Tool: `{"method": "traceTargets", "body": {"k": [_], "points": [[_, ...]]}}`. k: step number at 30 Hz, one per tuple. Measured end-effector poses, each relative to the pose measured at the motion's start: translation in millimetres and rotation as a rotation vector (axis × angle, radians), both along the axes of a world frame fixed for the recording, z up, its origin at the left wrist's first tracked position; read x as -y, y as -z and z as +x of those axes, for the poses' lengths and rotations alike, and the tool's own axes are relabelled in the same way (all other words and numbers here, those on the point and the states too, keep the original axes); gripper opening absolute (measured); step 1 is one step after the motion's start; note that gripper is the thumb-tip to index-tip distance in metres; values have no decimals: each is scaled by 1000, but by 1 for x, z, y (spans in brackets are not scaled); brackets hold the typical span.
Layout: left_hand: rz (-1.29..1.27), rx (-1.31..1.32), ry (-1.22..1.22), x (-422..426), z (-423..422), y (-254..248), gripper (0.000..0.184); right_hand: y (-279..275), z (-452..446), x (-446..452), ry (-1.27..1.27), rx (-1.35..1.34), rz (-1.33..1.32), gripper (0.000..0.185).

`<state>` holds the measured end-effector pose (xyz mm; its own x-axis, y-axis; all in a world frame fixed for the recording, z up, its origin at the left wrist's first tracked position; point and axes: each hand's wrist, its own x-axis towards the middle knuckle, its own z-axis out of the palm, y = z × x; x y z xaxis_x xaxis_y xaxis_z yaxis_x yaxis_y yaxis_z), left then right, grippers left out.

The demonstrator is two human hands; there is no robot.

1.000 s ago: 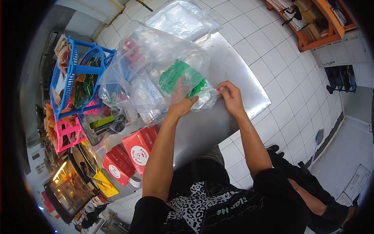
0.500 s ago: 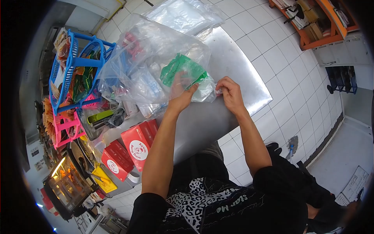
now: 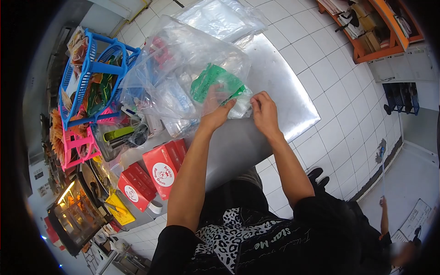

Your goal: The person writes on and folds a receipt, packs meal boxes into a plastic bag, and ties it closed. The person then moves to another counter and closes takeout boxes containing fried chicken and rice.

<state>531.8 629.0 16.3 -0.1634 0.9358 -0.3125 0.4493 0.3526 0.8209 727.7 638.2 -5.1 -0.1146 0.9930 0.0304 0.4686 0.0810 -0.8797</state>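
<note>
A large clear plastic bag lies across the metal table, with a green-printed packet and other clear plastic inside it. My left hand reaches into the bag, its fingers seen through the film against the green packet, thumb at its lower edge. Just to the right, my right hand is pinched at the end of the clear plastic beside the packet; what lies between its fingertips is too small to make out.
Red boxes stand at the lower left, near a blue basket rack and a pink basket. More clear bags lie at the table's far end. A person's arm holds a mop at the right.
My right hand has shifted slightly left and its fingers have changed position. My left hand stays at the green packet. The other person's mop has moved to the right across the floor.
</note>
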Motion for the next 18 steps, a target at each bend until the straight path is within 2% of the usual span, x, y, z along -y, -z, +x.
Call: {"method": "traceTargets", "body": {"k": [3,6,9,12,15,18], "points": [[-62,29,-29,2,6,-9,74,18,13,-7,56,-212,-205,10],[201,-527,10,14,31,12,79,9,17,-9,56,-399,-376,13],[63,-470,-55,3,46,6,85,-1,28,-6,-51,-166,-259,9],[73,-522,-108,-3,54,0,86,-40,44,4,-182,-34,-152,5],[77,-502,-130,-12,48,20,87,-54,59,15,-230,-115,-127,5],[38,-513,-136,-12,42,26,86,-58,84,19,-230,-398,-177,3]]}}
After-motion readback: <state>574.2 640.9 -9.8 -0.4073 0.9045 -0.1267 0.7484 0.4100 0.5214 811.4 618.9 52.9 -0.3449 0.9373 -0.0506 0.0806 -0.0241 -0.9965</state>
